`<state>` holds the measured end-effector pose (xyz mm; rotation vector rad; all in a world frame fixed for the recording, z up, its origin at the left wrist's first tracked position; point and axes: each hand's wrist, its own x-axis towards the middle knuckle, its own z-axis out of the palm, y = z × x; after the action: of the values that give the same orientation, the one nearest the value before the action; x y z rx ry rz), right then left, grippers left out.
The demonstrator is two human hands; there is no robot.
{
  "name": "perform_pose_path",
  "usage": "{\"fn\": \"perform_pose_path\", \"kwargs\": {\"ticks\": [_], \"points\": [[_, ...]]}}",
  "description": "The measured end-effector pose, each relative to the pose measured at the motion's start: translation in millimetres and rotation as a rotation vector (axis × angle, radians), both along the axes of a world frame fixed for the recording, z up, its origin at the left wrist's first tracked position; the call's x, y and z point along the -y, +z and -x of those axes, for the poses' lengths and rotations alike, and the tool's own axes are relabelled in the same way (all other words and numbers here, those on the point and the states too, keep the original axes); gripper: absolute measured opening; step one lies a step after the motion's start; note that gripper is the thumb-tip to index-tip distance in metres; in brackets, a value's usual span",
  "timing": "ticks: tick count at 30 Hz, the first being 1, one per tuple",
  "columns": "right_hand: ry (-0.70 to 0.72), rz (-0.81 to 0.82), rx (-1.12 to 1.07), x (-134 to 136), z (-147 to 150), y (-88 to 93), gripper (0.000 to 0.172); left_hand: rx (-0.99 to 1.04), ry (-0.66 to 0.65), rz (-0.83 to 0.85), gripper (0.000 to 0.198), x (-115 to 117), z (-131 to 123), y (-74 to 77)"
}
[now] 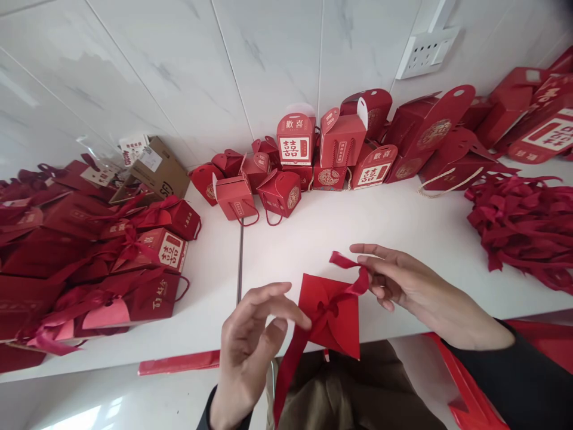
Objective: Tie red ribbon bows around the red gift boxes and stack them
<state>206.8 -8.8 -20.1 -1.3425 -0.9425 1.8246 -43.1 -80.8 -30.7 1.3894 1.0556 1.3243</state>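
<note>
A small red gift box [339, 310] is held over the front edge of the white table [358, 230]. A dark red ribbon [313, 322] is knotted across its top; one end trails down toward my lap, the other sticks up at the right. My left hand [250, 352] pinches the ribbon at the box's left side with thumb and fingers. My right hand [416, 286] grips the upper ribbon end at the box's right corner, with the index finger stretched out.
Several red gift boxes [295, 143] stand along the tiled wall. A heap of ribbon-tied boxes [89, 263] fills the left. Loose red ribbons [523, 227] are piled at the right. A cardboard box [156, 173] sits at the back left. A white wall socket [427, 54] is above.
</note>
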Motion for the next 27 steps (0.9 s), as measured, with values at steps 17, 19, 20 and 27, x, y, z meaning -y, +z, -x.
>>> {"fn": "perform_pose_path", "kwargs": {"ticks": [17, 19, 20, 27], "points": [[0.316, -0.452, 0.516, 8.8, -1.2, -11.3, 0.033, -0.591, 0.123, 0.092, 0.007, 16.6, -6.5, -8.8], [0.267, -0.522, 0.563, 10.9, 1.5, -7.3, 0.031, -0.555, 0.123, 0.087, 0.006, 15.9, -9.3, -6.5], [0.248, -0.553, 0.582, 12.3, 2.7, -4.5, 0.03, -0.538, 0.123, 0.082, 0.006, 15.4, -10.6, -5.1], [0.263, -0.691, 0.584, 22.7, 8.4, 10.2, 0.017, -0.318, 0.085, 0.142, 0.019, 3.2, -14.9, 4.3]]}}
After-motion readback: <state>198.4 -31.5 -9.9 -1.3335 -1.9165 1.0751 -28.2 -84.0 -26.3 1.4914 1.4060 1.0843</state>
